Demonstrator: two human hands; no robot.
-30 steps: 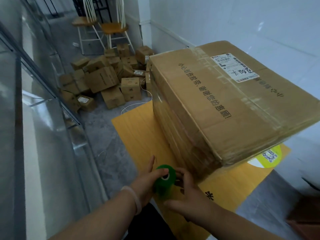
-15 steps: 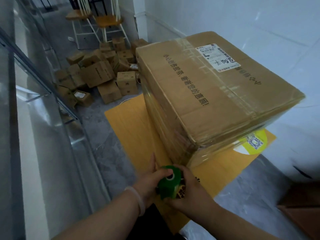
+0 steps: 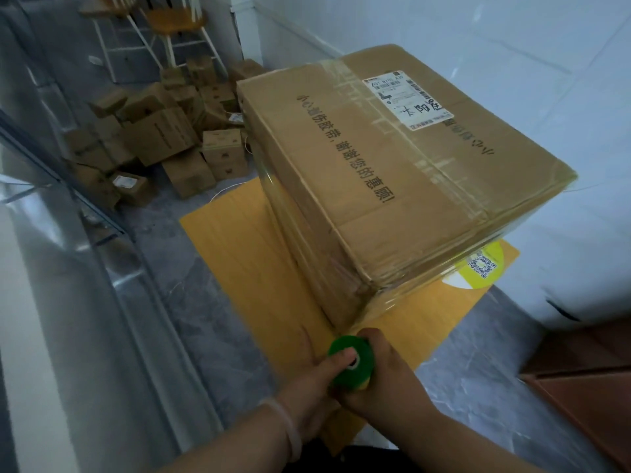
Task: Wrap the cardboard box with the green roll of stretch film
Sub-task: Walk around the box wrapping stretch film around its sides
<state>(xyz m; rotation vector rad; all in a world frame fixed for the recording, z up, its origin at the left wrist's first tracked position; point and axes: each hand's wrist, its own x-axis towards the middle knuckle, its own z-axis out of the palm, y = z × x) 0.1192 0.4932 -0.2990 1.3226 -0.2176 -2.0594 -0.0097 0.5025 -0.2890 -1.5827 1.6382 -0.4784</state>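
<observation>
Both my hands' fingers grip the green roll (image 3: 351, 363), seemingly upright, just below the cardboard box (image 3: 392, 172) corner.

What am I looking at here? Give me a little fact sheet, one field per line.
Activity: wrapping a cardboard box in stretch film
Tool: green roll, held at the box's near bottom corner
Left hand: grips the roll, thumb at its core
Right hand: grips the roll's other side
Film: clear layers visible on the box's sides
Support: yellow table
Background: small boxes piled on the floor
</observation>
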